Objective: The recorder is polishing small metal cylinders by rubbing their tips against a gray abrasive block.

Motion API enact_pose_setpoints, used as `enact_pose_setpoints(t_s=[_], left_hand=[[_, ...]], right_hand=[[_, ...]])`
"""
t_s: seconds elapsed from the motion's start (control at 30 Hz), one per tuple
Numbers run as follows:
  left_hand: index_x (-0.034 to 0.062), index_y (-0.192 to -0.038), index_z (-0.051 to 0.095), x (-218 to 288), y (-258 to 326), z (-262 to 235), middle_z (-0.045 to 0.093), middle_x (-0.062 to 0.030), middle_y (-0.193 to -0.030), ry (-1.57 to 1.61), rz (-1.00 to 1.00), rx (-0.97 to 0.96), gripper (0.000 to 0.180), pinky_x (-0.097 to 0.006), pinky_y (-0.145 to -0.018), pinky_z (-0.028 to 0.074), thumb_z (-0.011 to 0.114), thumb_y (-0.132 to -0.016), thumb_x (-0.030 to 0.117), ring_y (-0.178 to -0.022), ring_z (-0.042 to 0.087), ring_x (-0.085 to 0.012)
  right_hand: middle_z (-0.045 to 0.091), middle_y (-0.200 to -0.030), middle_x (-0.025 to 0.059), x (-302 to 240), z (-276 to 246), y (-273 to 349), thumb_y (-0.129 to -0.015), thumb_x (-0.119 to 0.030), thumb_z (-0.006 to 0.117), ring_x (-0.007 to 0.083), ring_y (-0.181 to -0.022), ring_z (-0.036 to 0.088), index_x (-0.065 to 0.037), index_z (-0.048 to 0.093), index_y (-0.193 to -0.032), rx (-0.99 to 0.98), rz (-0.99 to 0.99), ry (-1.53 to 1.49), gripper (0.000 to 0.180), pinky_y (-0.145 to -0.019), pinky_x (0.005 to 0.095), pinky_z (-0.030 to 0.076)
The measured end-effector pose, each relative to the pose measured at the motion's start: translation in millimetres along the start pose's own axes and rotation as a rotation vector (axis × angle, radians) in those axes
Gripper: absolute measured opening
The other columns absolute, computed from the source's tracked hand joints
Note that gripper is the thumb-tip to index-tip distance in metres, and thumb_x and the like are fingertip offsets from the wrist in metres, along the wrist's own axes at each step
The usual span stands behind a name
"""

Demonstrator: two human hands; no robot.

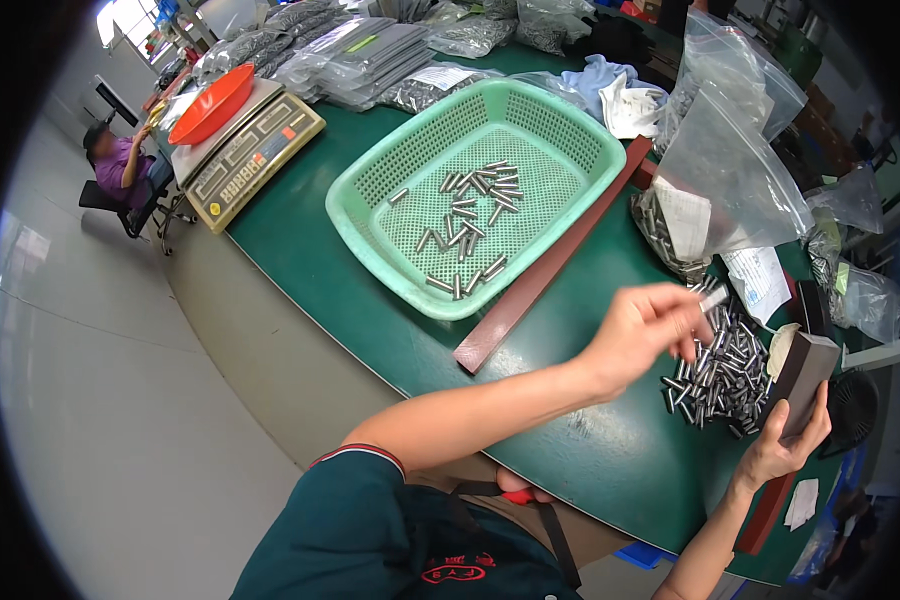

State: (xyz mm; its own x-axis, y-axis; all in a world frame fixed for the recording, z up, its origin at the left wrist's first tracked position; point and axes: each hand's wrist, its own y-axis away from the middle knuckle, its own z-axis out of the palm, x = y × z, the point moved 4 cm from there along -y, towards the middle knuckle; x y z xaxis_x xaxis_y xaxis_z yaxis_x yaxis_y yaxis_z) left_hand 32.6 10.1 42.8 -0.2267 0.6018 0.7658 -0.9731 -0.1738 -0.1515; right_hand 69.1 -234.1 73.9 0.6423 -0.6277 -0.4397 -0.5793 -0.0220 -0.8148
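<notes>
My left hand (pixel 650 330) is over a loose pile of short metal pins (pixel 725 370) on the right of the green table. Between its thumb and fingers it pinches a bright metal pin (pixel 713 299), slightly blurred. At the pile's right side, my right hand (pixel 785 445) grips a grey and dark brown rectangular block (pixel 808 375), held tilted. A pale green perforated basket (pixel 355 205) stands left of my left hand, with several similar pins (pixel 475 190) scattered over its bottom.
A long reddish-brown bar (pixel 530 300) lies along the basket's right side. Behind the pile stands an open clear bag of pins (pixel 720 170). A scale (pixel 250 165) with an orange tray (pixel 210 105) is at the far left. Beyond it, a person in purple (pixel 122 165) sits.
</notes>
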Motion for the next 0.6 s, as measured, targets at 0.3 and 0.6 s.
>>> enact_pose_setpoints(t_s=[0.3, 0.6], left_hand=[[0.0017, -0.134, 0.034, 48, -2, -34, 0.059, -0.0126, -0.111, 0.192, 0.296, 0.451, 0.043, -0.028, -0.072, 0.046, 0.043, -0.101, 0.027, -0.078, 0.061, -0.0141], [0.001, -0.127, 0.043, 3, -1, -16, 0.062, -0.0093, -0.101, -0.181, 0.123, 0.209, 0.037, -0.025, -0.069, 0.045, 0.054, -0.094, 0.012, -0.074, 0.06, -0.0123]], right_hand=[[0.053, -0.118, 0.0124, 3, 10, 1, -0.081, -0.015, 0.064, 0.025, -0.107, 0.053, 0.001, 0.055, -0.129, -0.051, 0.017, -0.005, 0.051, -0.093, 0.0382, 0.043], [0.053, -0.113, 0.0117, 15, -6, -4, -0.077, -0.01, 0.066, 0.0247, -0.104, 0.054, -0.001, 0.057, -0.127, 0.036, 0.0, 0.083, 0.051, -0.089, 0.0366, 0.045]])
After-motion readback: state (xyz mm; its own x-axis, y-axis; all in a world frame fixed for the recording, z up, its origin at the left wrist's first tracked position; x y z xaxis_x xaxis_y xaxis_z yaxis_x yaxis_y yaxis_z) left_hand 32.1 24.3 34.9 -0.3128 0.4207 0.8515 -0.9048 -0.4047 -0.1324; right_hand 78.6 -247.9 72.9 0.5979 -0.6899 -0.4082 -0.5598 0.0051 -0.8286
